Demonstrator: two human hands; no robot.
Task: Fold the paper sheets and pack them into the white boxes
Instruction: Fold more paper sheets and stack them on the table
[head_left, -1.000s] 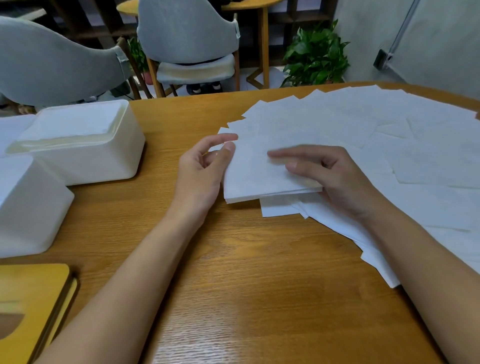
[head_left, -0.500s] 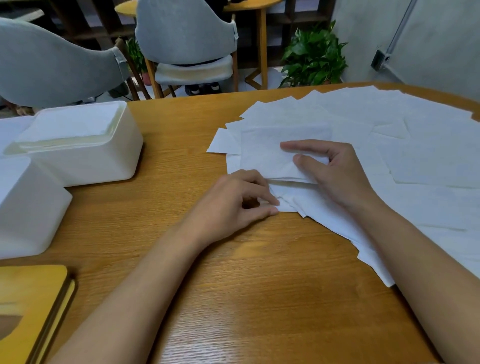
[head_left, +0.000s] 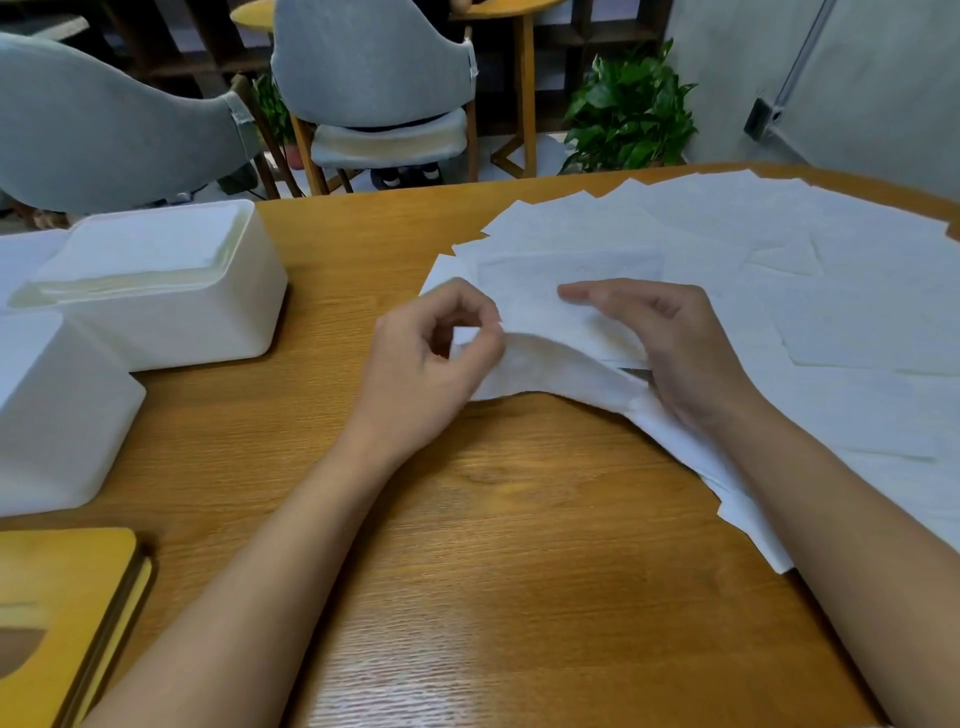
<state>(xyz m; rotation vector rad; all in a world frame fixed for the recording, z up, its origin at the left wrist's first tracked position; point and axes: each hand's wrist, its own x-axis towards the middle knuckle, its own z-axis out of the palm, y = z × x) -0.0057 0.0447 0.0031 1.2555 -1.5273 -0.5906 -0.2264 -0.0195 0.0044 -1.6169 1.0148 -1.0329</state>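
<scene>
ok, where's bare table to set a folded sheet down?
Biggest bare patch: table between left hand, right hand and the near edge. Narrower strip between far white box and left hand. Crowded: paper sheets cover the right side; near white box and yellow box fill the left.

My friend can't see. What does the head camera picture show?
The left hand pinches the edge of a white paper sheet while the right hand rests on the pile, on a wooden table. Two white boxes stand at the left.
</scene>
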